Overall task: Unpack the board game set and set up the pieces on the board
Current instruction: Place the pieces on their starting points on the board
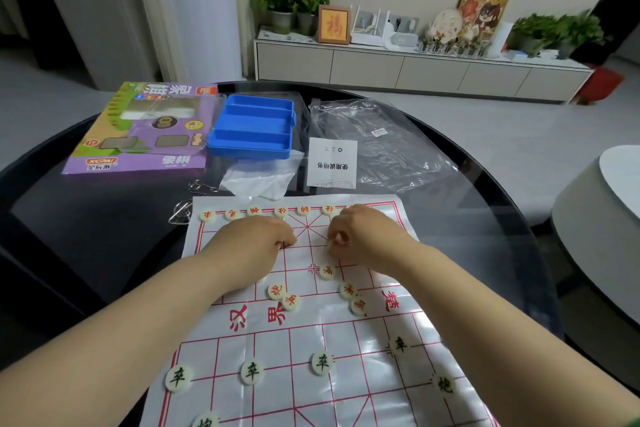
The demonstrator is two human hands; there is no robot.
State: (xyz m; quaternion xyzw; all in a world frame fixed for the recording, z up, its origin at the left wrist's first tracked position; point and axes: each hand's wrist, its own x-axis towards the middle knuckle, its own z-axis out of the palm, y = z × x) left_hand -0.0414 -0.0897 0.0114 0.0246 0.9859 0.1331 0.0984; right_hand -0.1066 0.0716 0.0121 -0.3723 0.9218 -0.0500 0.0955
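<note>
A white paper board (304,340) with red lines lies on the glass table. Several red-lettered round pieces (232,214) stand in a row along its far edge, and several more (291,302) lie loose near the middle river. Black-lettered pieces (251,372) stand on the near half. My left hand (256,239) hovers over the far left of the board with fingers curled down; what is under them is hidden. My right hand (363,239) is beside it, thumb and fingers pinching what looks like a pale piece.
An open blue plastic case (252,128) and a purple game box (138,128) sit at the far left of the table. A clear plastic bag (381,142), an instruction sheet (332,163) and metal ring puzzles (180,215) lie beyond the board.
</note>
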